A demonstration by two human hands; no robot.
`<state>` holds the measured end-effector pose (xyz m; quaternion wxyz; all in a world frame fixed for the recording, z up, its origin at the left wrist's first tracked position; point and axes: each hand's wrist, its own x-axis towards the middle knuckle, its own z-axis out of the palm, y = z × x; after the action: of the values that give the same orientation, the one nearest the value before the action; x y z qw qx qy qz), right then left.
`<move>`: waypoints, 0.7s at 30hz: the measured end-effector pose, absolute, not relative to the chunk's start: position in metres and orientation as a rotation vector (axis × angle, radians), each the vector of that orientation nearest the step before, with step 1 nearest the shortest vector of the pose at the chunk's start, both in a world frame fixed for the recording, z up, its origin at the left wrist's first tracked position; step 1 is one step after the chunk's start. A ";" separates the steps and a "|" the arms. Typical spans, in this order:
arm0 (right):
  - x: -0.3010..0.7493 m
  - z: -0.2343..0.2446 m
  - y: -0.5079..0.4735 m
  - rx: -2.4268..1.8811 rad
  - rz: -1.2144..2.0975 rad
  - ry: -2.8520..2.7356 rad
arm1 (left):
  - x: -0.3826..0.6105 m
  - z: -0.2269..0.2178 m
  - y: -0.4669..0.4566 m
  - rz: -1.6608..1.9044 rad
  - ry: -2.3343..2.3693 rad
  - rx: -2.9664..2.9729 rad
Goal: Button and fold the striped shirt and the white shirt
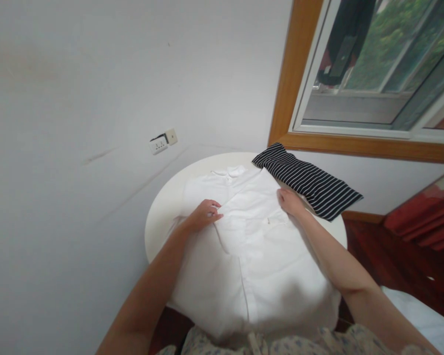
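A white shirt (251, 241) lies spread over a round white table (157, 212), its collar end at the far side and its lower part draped over the near edge toward my body. My left hand (203, 216) pinches a fold of the cloth left of the middle, fingertips curled. At the right side of the shirt, my right hand (290, 201) is closed on the cloth edge, with its fingers partly hidden. Creases run between the two hands. Just beyond my right hand lies a black-and-white striped cloth (311, 182), flat along the table's far right edge.
A white wall (77, 123) with a socket (158, 145) borders the table at the left and back. The wood-framed window (281, 98) is at the upper right. On the dark red floor (370, 246), white cloth (422, 315) shows at the lower right.
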<state>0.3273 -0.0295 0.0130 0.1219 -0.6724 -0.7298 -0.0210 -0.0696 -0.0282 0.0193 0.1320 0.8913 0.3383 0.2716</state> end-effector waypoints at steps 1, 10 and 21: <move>0.327 0.016 -0.031 -2.026 -0.109 -2.079 | -0.068 0.019 -0.028 0.798 0.991 2.587; 0.325 0.023 -0.037 -2.334 -0.197 -1.855 | -0.063 0.012 -0.024 0.819 0.990 2.617; 0.322 0.027 -0.037 -2.311 -0.216 -1.842 | -0.071 0.017 -0.023 0.741 1.031 2.613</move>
<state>0.3217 -0.0369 0.0273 0.0894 -0.7768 -0.6192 -0.0726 -0.0710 -0.0230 0.0166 0.1181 0.8931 0.3525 0.2532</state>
